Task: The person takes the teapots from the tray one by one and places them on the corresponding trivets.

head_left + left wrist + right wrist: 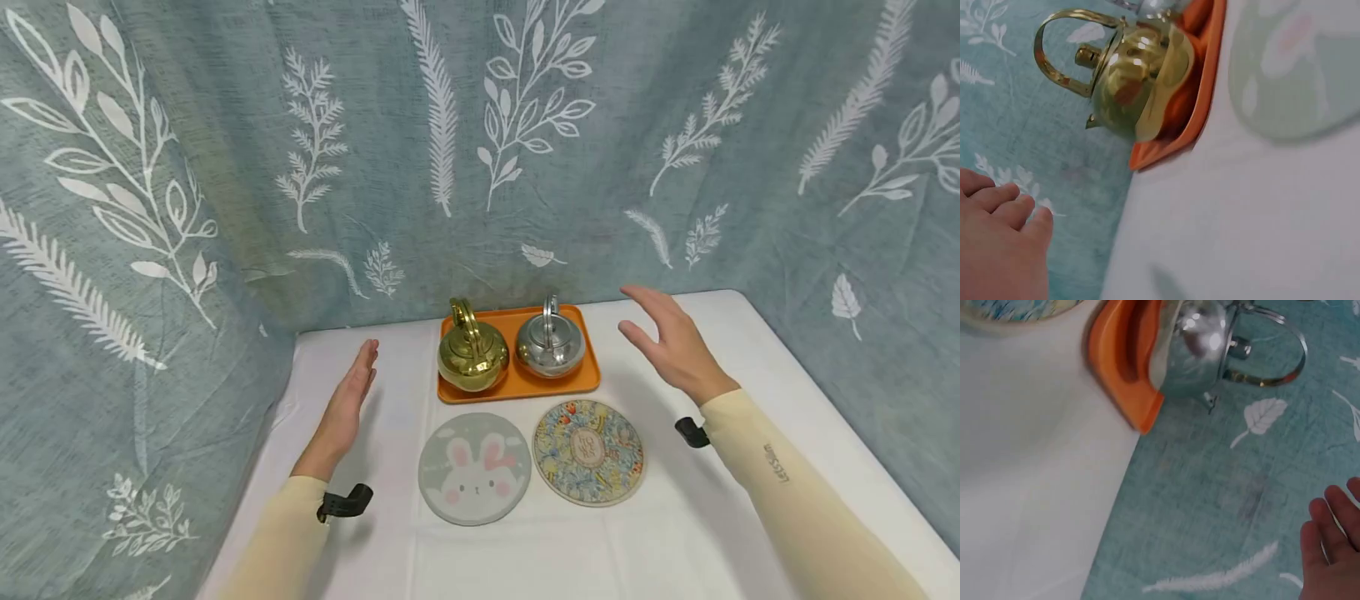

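Observation:
On an orange tray [519, 389] near the back of the table stand a gold teapot [472, 358] and, to its right, a silver teapot [551, 346], both with arched handles raised. My left hand [351, 408] hovers to the left of the tray, fingers straight, touching nothing. On the other side, my right hand [675, 346] is held in the air with thumb and fingers spread, also touching nothing. The left wrist view shows the gold teapot [1141, 81] beyond my left fingers. In the right wrist view the silver teapot [1194, 347] is apart from my right hand [1332, 544].
Two round mats lie in front of the tray: a grey rabbit mat [475, 471] at left and a colourful patterned mat [588, 454] at right. A white cloth covers the table [525, 558]. Blue-green leaf-print curtains [465, 167] close off the back and both sides.

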Demonstrator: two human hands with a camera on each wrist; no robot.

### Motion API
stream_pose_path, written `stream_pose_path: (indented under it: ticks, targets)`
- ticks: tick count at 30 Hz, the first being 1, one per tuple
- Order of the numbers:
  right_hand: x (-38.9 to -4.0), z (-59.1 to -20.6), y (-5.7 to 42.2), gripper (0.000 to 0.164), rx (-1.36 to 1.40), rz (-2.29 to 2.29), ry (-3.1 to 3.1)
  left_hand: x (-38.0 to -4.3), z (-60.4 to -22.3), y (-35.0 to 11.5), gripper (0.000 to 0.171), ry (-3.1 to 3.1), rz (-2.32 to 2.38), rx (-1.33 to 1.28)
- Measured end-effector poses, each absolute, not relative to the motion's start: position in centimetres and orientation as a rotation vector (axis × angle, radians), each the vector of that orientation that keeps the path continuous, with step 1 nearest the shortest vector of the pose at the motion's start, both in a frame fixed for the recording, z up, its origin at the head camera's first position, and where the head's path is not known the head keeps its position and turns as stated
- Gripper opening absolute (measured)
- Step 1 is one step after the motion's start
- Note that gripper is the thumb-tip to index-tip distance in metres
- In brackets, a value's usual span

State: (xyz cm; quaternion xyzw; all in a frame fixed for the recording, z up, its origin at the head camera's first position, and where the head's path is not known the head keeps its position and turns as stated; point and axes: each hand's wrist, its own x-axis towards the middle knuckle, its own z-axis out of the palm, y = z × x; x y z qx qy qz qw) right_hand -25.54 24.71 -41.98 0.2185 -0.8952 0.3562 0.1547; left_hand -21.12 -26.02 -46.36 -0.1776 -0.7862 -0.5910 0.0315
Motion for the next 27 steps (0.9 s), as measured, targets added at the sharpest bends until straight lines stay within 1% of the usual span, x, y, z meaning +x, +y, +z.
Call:
stream_pose_path:
  ticks: [4,6,9,12,18,27]
  targets:
    - [-26.6,-42.1,23.5,0.058,0.621,1.137,-2.51,-21.9,-47.7,-25.2,0.088,-2.188,-2.168,-0.586]
    - [-27.1,-42.3,23.1,0.055,0.62,1.198,-2.486,-22.1,-48.2,-24.8,0.092,-2.13,-2.261,-0.565]
    - [-27.6,-42.5,22.5,0.053,0.618,1.308,-2.456,-22.3,-49.0,-24.3,0.093,-2.052,-2.37,-0.55]
    - [-27.9,-42.8,22.1,0.055,0.604,1.405,-2.458,-22.4,-49.6,-24.0,0.094,-2.013,-2.436,-0.537]
    - [-28.2,-43.2,21.7,0.061,0.559,1.508,-2.49,-22.6,-50.3,-23.5,0.099,-2.016,-2.46,-0.528]
    - [-28.5,-43.5,21.2,0.061,0.57,1.589,-2.484,-23.0,-51.2,-22.8,0.098,-2.016,-2.502,-0.502]
